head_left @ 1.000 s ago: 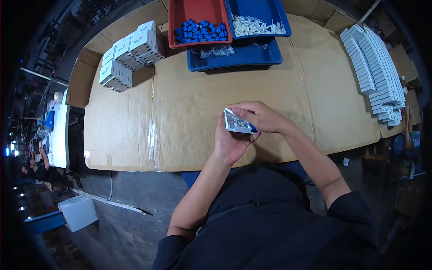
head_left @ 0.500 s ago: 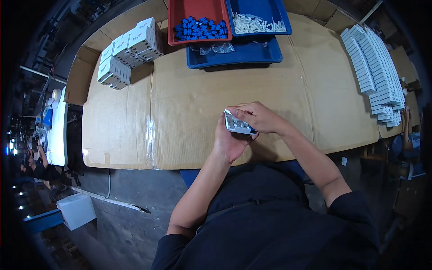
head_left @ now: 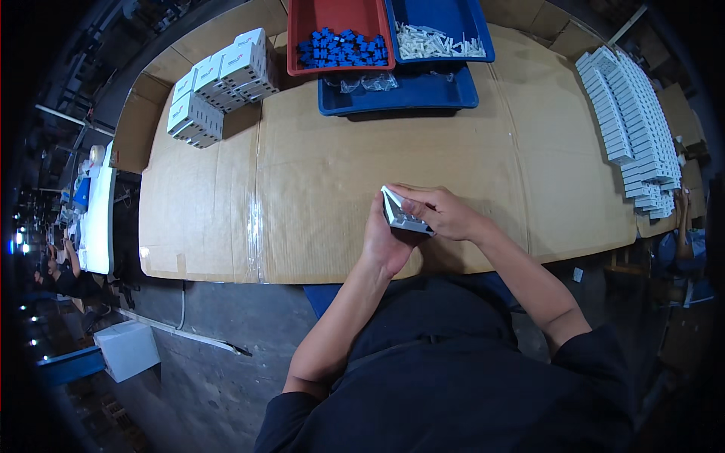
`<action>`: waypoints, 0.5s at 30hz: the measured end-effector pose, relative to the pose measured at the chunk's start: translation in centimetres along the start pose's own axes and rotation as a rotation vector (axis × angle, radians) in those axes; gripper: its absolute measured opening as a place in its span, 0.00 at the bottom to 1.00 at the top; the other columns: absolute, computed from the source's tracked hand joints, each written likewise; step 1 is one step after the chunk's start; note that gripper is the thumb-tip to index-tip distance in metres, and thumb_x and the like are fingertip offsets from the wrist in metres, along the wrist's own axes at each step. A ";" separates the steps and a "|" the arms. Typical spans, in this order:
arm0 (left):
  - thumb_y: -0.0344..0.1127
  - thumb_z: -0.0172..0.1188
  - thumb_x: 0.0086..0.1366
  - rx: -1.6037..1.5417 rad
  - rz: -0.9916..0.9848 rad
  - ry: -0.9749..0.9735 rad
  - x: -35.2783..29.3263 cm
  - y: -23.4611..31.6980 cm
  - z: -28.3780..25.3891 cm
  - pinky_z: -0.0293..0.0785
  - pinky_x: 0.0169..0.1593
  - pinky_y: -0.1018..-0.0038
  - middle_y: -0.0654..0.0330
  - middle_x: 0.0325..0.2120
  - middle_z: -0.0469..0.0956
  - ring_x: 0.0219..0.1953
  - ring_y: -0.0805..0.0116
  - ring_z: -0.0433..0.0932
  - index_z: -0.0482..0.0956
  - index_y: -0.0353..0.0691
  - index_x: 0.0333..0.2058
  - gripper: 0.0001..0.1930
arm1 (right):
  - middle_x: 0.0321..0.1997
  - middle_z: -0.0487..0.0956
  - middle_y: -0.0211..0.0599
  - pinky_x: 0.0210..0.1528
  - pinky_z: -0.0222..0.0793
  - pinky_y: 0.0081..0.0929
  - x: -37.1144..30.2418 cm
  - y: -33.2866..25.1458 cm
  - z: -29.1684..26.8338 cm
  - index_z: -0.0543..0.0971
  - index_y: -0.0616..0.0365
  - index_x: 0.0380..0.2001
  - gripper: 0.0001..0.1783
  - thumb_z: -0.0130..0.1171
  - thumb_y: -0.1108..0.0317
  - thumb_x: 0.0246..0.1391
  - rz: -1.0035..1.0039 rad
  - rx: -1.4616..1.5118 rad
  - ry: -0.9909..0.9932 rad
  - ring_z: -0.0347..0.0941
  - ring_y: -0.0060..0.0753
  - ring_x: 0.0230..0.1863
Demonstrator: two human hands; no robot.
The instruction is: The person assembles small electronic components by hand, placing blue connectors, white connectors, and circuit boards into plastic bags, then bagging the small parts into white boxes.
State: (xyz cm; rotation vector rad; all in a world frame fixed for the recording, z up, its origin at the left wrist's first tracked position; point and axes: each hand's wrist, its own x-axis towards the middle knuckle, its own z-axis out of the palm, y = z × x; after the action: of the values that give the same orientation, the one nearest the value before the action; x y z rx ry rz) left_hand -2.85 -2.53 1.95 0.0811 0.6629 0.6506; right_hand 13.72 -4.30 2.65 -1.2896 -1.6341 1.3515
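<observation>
A small white plastic housing (head_left: 402, 219), its open side showing grey inner parts, is held over the near middle of the cardboard-covered table. My left hand (head_left: 387, 248) cradles it from the left and below, fingers wrapped along its edge. From the right, my right hand (head_left: 451, 216) closes over its upper and right side, the thumb reaching onto the open face. The fingers cover much of the housing, so whether a small part is pinched in the right hand cannot be seen.
At the back stand a red bin (head_left: 293, 68) of blue plastic pieces and a blue bin (head_left: 489, 57) of white sticks, above another blue tray (head_left: 332, 104) with clear plastic. White block-shaped units (head_left: 195, 117) are stacked at left. Long rows of white units (head_left: 633, 124) line the right.
My right hand has shifted slightly downward and right over the housing. The housing is tilted a little differently, and the blue bit seen at its right end is now hidden.
</observation>
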 end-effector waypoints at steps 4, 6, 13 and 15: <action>0.61 0.32 0.80 0.094 0.028 0.039 -0.3 0.0 -0.3 0.70 0.66 0.51 0.55 0.59 0.74 0.61 0.56 0.75 0.69 0.46 0.64 0.31 | 0.72 0.73 0.46 0.69 0.65 0.31 -0.4 0.1 -0.1 0.66 0.53 0.74 0.38 0.49 0.40 0.71 -0.044 -0.049 -0.011 0.73 0.39 0.66; 0.62 0.32 0.80 0.127 0.056 0.028 -0.2 0.0 -0.4 0.70 0.66 0.51 0.55 0.60 0.73 0.62 0.56 0.74 0.68 0.46 0.65 0.31 | 0.77 0.67 0.46 0.74 0.59 0.34 -0.6 -0.1 0.2 0.64 0.56 0.74 0.39 0.50 0.43 0.71 -0.092 -0.093 -0.009 0.67 0.46 0.73; 0.65 0.31 0.79 0.192 0.149 0.027 -0.5 0.2 0.6 0.71 0.64 0.54 0.53 0.61 0.72 0.62 0.57 0.74 0.62 0.43 0.70 0.36 | 0.80 0.60 0.43 0.81 0.43 0.46 -0.6 1.0 -0.1 0.64 0.56 0.74 0.39 0.55 0.46 0.68 -0.336 -0.293 0.044 0.48 0.48 0.83; 0.59 0.36 0.81 0.154 0.133 -0.082 -1.2 0.9 1.1 0.72 0.65 0.57 0.55 0.63 0.71 0.62 0.58 0.74 0.61 0.46 0.72 0.31 | 0.79 0.61 0.45 0.81 0.46 0.45 -0.5 1.0 -0.5 0.67 0.52 0.73 0.37 0.63 0.56 0.65 -0.356 -0.221 0.060 0.47 0.49 0.83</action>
State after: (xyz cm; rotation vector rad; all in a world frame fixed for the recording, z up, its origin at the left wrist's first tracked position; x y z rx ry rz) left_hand -3.38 -2.39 3.73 0.2954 0.6315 0.7196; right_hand 14.60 -4.63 1.92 -1.0802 -1.9039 0.9314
